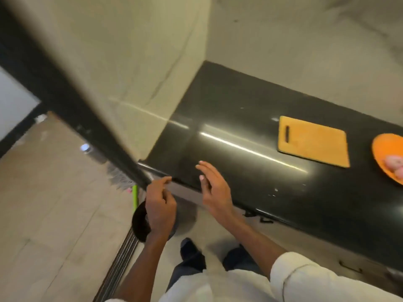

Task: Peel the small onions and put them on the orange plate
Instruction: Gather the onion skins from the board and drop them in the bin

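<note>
The room has pale walls and a light tiled floor. A long black counter runs along the wall and shines where the light hits it. A dark door frame slants across the left side of the view.

On the counter lies a yellow cutting board, flat, with a slot handle at its left end. Just to the right of it, at the edge of the view, sits the orange plate. Only part of the plate shows. Pink peeled onions lie on it, but they are blurry.

Below the counter's left corner is a round black bin on the floor, with a green stick beside it.

The person wears a white shirt, and their shoes show on the floor. The left hand is over the bin, near the counter's front edge. Its fingers are curled with the fingertips pinched together; it is too blurry to tell if anything is in its grip. The right hand is over the counter's front edge, well apart from the plate. Its fingers are straight and apart, holding nothing.
</note>
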Demonstrator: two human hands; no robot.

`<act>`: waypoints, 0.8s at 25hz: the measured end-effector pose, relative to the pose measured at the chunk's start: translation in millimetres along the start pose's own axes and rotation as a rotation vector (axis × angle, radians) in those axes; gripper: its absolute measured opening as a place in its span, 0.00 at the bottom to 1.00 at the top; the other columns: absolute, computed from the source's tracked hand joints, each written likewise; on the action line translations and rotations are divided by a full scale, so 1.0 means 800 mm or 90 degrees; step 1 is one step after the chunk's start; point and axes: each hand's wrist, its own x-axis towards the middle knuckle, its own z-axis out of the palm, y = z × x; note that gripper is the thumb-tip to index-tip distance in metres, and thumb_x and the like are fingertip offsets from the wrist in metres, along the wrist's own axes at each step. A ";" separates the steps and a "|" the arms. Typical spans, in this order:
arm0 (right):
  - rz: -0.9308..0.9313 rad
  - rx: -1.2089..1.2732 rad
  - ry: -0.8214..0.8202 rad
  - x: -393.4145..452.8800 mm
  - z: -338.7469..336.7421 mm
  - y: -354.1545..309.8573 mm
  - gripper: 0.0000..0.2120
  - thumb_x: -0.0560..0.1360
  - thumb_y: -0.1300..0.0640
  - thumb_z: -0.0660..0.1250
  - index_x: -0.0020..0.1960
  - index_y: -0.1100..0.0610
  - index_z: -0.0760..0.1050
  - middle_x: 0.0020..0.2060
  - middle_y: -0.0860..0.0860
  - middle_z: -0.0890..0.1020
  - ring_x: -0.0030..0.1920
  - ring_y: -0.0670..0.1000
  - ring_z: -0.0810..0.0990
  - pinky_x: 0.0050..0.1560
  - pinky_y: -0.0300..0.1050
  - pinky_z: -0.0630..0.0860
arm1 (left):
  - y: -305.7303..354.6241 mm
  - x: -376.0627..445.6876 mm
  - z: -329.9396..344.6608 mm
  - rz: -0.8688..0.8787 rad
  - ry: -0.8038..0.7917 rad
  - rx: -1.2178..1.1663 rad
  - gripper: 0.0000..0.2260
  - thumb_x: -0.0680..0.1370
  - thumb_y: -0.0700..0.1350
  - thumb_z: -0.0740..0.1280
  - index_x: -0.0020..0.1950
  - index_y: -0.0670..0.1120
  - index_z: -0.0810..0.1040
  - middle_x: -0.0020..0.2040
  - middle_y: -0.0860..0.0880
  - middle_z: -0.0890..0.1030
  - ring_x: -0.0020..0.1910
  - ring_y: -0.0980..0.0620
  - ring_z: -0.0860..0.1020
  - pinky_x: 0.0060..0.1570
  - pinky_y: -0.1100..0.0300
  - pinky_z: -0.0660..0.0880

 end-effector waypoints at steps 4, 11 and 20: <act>0.164 -0.188 0.190 -0.055 -0.127 0.126 0.25 0.87 0.50 0.57 0.81 0.58 0.66 0.82 0.52 0.67 0.82 0.51 0.63 0.79 0.57 0.64 | 0.075 -0.013 0.118 0.268 -0.285 0.054 0.20 0.86 0.40 0.62 0.78 0.45 0.74 0.80 0.47 0.73 0.81 0.50 0.67 0.82 0.54 0.62; 0.383 -0.360 0.197 -0.108 -0.236 0.222 0.33 0.87 0.40 0.48 0.85 0.57 0.52 0.86 0.53 0.53 0.85 0.54 0.52 0.82 0.64 0.56 | 0.095 -0.024 0.198 0.398 -0.479 0.257 0.27 0.88 0.54 0.49 0.88 0.50 0.53 0.88 0.51 0.51 0.87 0.53 0.48 0.86 0.47 0.49; -0.028 -0.058 -0.087 -0.087 -0.123 0.114 0.27 0.87 0.53 0.57 0.85 0.56 0.58 0.84 0.51 0.61 0.85 0.49 0.56 0.82 0.57 0.58 | 0.166 0.011 0.187 -0.007 -0.374 -0.225 0.21 0.90 0.47 0.56 0.83 0.45 0.67 0.82 0.50 0.70 0.80 0.59 0.67 0.77 0.70 0.63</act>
